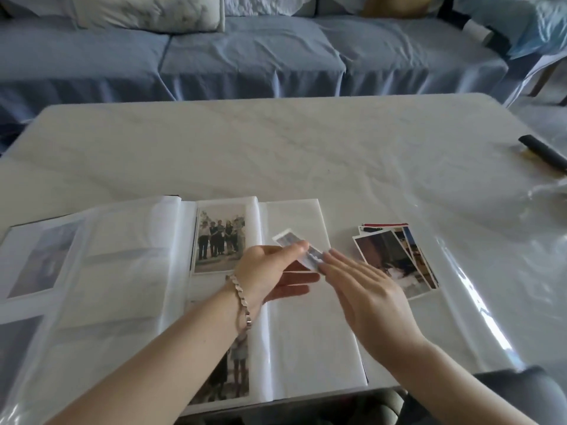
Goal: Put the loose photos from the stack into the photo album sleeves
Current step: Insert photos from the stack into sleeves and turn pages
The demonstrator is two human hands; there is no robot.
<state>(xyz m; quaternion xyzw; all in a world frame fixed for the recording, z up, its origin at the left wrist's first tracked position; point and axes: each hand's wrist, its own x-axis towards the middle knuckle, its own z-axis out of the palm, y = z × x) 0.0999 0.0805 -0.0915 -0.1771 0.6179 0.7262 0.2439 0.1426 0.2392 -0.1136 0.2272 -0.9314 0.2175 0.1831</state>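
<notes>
Your left grip (267,271) pinched the photo (313,258), long axis far-left to near-right; your right grip (368,292) (fingers straight) touched its near end.

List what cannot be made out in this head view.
Head view only:
- Held photo: tilted and blurred in the left hand; image unreadable.
- Loose stack: top print covers the others; count unknowable.
- Lower album photo: left forearm hides its top.
- Dark object: cut by right frame edge.

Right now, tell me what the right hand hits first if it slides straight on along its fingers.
The loose photo pinched by the left hand. The right hand seems almost at the photo's near edge, though depth is unclear.
</notes>
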